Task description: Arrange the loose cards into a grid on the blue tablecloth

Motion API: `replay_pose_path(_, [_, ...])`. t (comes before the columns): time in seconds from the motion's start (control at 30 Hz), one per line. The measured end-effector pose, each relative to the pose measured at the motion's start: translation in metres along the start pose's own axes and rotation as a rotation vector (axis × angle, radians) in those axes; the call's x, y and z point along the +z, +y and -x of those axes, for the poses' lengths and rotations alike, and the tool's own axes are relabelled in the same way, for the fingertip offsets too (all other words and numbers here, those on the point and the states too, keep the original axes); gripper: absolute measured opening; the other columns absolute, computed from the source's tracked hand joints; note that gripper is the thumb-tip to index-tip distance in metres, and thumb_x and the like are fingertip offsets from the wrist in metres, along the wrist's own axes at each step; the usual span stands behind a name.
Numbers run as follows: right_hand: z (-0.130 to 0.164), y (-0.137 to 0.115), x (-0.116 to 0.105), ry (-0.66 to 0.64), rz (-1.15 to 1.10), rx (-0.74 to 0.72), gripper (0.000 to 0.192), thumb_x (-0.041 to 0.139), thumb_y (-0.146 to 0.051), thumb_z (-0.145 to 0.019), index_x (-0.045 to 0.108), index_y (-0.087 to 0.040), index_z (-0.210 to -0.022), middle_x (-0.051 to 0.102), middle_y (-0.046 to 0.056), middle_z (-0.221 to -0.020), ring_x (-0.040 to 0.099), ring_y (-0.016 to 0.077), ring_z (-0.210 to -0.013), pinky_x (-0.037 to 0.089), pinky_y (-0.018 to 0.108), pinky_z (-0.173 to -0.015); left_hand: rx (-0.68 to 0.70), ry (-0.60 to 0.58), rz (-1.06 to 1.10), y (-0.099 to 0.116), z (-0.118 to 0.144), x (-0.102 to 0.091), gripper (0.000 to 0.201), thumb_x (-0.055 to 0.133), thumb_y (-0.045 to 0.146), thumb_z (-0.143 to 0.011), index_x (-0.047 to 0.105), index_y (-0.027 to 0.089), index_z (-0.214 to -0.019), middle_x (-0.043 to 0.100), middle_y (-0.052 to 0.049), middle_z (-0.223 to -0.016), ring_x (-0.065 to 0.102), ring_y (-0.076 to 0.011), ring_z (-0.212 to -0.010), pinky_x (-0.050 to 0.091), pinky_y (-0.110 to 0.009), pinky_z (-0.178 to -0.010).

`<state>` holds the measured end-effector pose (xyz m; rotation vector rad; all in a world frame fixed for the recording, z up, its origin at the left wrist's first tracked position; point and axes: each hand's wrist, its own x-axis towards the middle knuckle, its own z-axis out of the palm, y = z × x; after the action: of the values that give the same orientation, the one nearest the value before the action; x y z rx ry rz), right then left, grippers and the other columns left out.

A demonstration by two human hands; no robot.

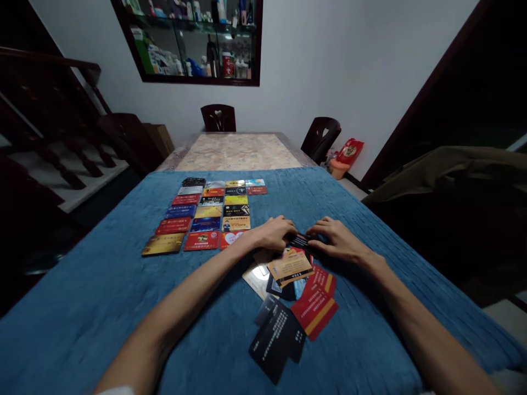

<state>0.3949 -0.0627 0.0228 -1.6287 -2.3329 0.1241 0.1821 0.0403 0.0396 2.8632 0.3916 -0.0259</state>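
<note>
L hand (275, 233) & R hand (336, 239) pinch a blk card (300, 240) just beyond loose card pile (290, 267); L of pile, 3 card cols (208, 212) look done, 4th col (257, 190) short; pile seemingly not laid out.

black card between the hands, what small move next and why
Perhaps lift the black card toward the near end of the rightmost card column: the left hand and right hand are at the card, and that column shows two cards, fewer than its neighbours.
</note>
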Motion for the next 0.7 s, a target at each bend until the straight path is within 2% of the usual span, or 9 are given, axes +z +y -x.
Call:
replay_pose_path(0.13, [0.002,-0.008,-0.001,-0.032,0.006,-0.006,0.031,0.059,-0.047,-0.091,0.071,-0.022,-0.107,0.068,0.010,-0.103,0.055,0.0260,-0.094,0.042,0.040,-0.082,-0.013,0.003,-0.007,0.002,0.001,-0.003,0.034,0.056,0.014,-0.082,0.067,0.019,-0.113,0.063,-0.008,-0.122,0.053,-0.0257,-0.114,0.041,-0.037,-0.098])
replay_pose_path(0.23, [0.002,-0.011,0.000,-0.035,0.042,0.001,0.037,0.061,-0.053,-0.089,0.070,-0.023,-0.110,0.067,0.010,-0.104,0.055,0.0271,-0.096,0.041,0.040,-0.080,-0.030,0.018,0.006,0.010,0.007,-0.012,0.029,0.058,0.024,-0.086,0.066,0.018,-0.114,0.061,-0.010,-0.120,0.052,-0.0264,-0.114,0.041,-0.038,-0.097])
replay_pose_path(0.3, [0.003,-0.011,0.001,-0.029,0.071,0.014,0.038,0.063,-0.054,-0.088,0.069,-0.024,-0.110,0.067,0.010,-0.103,0.055,0.0278,-0.097,0.041,0.040,-0.079,-0.040,-0.020,0.020,0.019,0.012,-0.019,0.029,0.063,0.036,-0.085,0.067,0.019,-0.108,0.058,-0.011,-0.118,0.050,-0.0284,-0.114,0.041,-0.041,-0.095])
replay_pose_path(0.4, [0.003,-0.009,0.003,-0.017,0.101,0.024,0.034,0.063,-0.049,-0.088,0.069,-0.024,-0.111,0.067,0.010,-0.103,0.055,0.0276,-0.097,0.041,0.040,-0.078,-0.028,-0.119,0.021,0.034,0.021,-0.026,0.032,0.067,0.042,-0.081,0.063,0.017,-0.101,0.057,-0.010,-0.114,0.049,-0.0293,-0.112,0.040,-0.045,-0.095])
replay_pose_path(0.53, [0.003,-0.005,0.006,0.010,0.104,0.026,0.029,0.064,-0.042,-0.089,0.069,-0.024,-0.112,0.067,0.010,-0.105,0.055,0.0270,-0.095,0.041,0.040,-0.077,0.001,-0.196,0.004,0.046,0.025,-0.024,0.040,0.072,0.044,-0.076,0.057,0.017,-0.101,0.055,-0.011,-0.118,0.047,-0.0303,-0.114,0.038,-0.048,-0.097])
replay_pose_path(0.7, [0.002,-0.007,0.004,0.094,0.042,-0.028,0.023,0.063,-0.035,-0.089,0.070,-0.023,-0.108,0.066,0.010,-0.105,0.053,0.0275,-0.098,0.043,0.043,-0.082,-0.021,-0.187,0.010,0.044,0.023,-0.017,0.043,0.074,0.039,-0.076,0.053,0.017,-0.105,0.056,-0.012,-0.122,0.049,-0.0296,-0.114,0.039,-0.049,-0.097])
